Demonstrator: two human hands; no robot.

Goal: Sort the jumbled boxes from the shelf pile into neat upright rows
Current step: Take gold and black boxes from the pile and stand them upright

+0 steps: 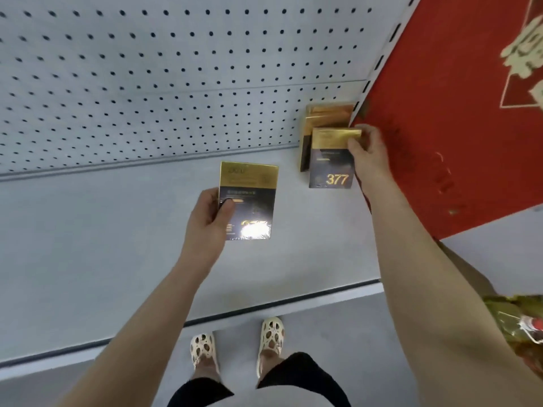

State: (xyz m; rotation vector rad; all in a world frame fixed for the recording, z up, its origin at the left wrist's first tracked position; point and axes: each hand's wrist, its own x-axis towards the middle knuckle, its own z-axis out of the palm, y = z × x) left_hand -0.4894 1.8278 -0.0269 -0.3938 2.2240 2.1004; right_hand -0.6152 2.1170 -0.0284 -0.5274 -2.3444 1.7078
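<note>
My left hand [210,214] grips a gold-and-black box [249,201] by its left edge, holding it above the middle of the grey shelf [117,230]. A glare spot hides the number near its bottom. My right hand [368,155] holds the top right corner of a second gold-and-black box [332,160] marked 377, which stands upright on the shelf. Directly behind it stand more boxes of the same kind [326,117], close against the right end of the shelf.
A white pegboard back wall [176,69] rises behind the shelf. A red panel [440,113] closes the right side. Gold packaging [520,321] shows at the right edge. My feet in cream sandals [238,345] stand on the floor below the shelf's front edge [264,309].
</note>
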